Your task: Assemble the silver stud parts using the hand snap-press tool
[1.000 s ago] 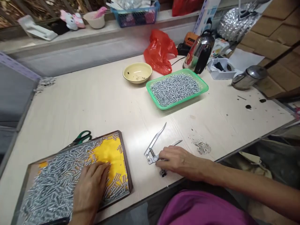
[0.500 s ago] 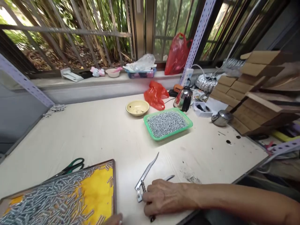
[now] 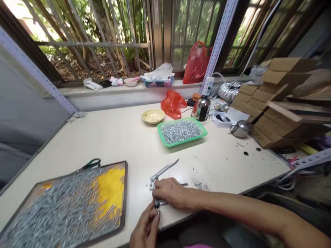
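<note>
A metal hand tool with long lever handles (image 3: 165, 168) lies on the white table, and my right hand (image 3: 173, 193) is closed over its middle. Its dark round end (image 3: 157, 204) sticks out below my fingers. Close to that end is my left hand (image 3: 145, 227), thumb and fingertips pinched together; what they hold, if anything, is too small to make out. To the left, a dark-rimmed tray (image 3: 125, 196) with a yellow bottom carries a heap of small silvery metal pins or screws (image 3: 62, 206). Similar pieces fill a green plastic basket (image 3: 181, 142) further back.
Green-handled scissors (image 3: 92, 163) lie behind the dark-rimmed tray. A cream bowl (image 3: 153, 117), a red plastic bag (image 3: 172, 105) and a metal kettle (image 3: 201, 108) stand at the back. On the right are a small metal pot (image 3: 241, 129) and stacked cardboard boxes (image 3: 266, 103).
My left hand has come from beside the dark-rimmed tray to the dark end of the tool. My right hand stays on the tool. The camera view has shifted, showing more of the tray.
</note>
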Action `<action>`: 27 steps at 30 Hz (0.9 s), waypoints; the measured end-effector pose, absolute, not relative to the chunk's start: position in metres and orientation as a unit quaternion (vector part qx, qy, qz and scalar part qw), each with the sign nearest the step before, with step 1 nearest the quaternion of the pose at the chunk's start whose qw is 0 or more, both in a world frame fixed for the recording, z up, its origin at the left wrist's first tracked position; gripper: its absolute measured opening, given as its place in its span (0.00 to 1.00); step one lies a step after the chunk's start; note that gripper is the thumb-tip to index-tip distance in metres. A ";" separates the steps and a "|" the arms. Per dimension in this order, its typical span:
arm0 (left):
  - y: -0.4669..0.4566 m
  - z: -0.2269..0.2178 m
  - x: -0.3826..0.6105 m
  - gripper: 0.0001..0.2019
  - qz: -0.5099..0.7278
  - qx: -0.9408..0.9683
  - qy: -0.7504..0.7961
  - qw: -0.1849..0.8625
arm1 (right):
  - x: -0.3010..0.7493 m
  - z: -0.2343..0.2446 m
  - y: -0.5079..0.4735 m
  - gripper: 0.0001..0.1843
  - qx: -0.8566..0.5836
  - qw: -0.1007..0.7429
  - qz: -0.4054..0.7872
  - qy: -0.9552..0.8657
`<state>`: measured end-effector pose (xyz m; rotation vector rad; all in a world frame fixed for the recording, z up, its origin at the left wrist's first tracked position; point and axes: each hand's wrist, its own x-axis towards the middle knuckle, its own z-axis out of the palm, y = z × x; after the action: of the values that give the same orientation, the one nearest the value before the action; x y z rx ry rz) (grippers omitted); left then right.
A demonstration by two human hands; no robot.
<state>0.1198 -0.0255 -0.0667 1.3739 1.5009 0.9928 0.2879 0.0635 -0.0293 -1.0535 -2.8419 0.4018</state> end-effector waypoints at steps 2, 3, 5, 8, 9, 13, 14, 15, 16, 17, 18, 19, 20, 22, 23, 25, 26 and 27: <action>-0.031 -0.059 0.123 0.13 0.368 0.578 0.599 0.414 | 0.285 -0.032 0.061 0.07 -0.379 0.033 0.156 -0.912; -0.033 -0.056 0.125 0.12 0.353 0.598 0.599 0.398 | 0.285 -0.033 0.061 0.08 -0.386 0.029 0.168 -0.907; -0.035 -0.053 0.128 0.11 0.335 0.636 0.597 0.355 | 0.284 -0.034 0.060 0.09 -0.387 0.022 0.186 -0.903; -0.036 -0.051 0.133 0.10 0.327 0.670 0.592 0.307 | 0.287 -0.031 0.061 0.09 -0.371 0.018 0.196 -0.908; -0.036 -0.051 0.134 0.10 0.328 0.672 0.594 0.298 | 0.290 -0.030 0.062 0.09 -0.360 0.022 0.204 -0.910; -0.037 -0.049 0.137 0.09 0.333 0.666 0.603 0.286 | 0.305 -0.019 0.062 0.12 -0.305 0.092 0.272 -0.908; -0.038 -0.049 0.137 0.10 0.333 0.670 0.602 0.279 | 0.308 -0.015 0.061 0.13 -0.303 0.104 0.280 -0.905; -0.039 -0.050 0.138 0.09 0.333 0.676 0.600 0.269 | 0.311 -0.012 0.060 0.13 -0.307 0.103 0.278 -0.904; -0.040 -0.050 0.139 0.09 0.333 0.684 0.597 0.255 | 0.313 -0.008 0.058 0.12 -0.310 0.091 0.270 -0.907; -0.042 -0.051 0.140 0.09 0.333 0.692 0.593 0.240 | 0.314 -0.006 0.057 0.12 -0.311 0.073 0.256 -0.913; -0.044 -0.052 0.141 0.09 0.334 0.700 0.590 0.225 | 0.314 -0.004 0.056 0.11 -0.303 0.052 0.239 -0.921; -0.045 -0.053 0.142 0.09 0.334 0.706 0.588 0.212 | 0.312 -0.003 0.056 0.11 -0.290 0.035 0.220 -0.931; -0.047 -0.054 0.143 0.09 0.332 0.710 0.587 0.204 | 0.310 -0.003 0.056 0.10 -0.272 0.021 0.199 -0.941; -0.049 -0.056 0.145 0.08 0.329 0.716 0.584 0.194 | 0.303 -0.007 0.058 0.09 -0.240 0.003 0.154 -0.958; -0.050 -0.056 0.145 0.08 0.327 0.719 0.583 0.191 | 0.300 -0.009 0.060 0.09 -0.228 -0.002 0.135 -0.964; -0.051 -0.058 0.145 0.08 0.325 0.725 0.579 0.184 | 0.296 -0.015 0.062 0.09 -0.216 -0.005 0.110 -0.970; -0.052 -0.058 0.145 0.08 0.325 0.727 0.577 0.180 | 0.294 -0.017 0.063 0.09 -0.213 -0.005 0.107 -0.971; -0.052 -0.059 0.145 0.08 0.325 0.729 0.576 0.176 | 0.294 -0.019 0.063 0.08 -0.214 -0.005 0.106 -0.971</action>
<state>0.1452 -0.0518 -0.0585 2.0648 1.6312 0.9189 0.2938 0.0633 -0.0190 -0.6742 -3.0606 0.3334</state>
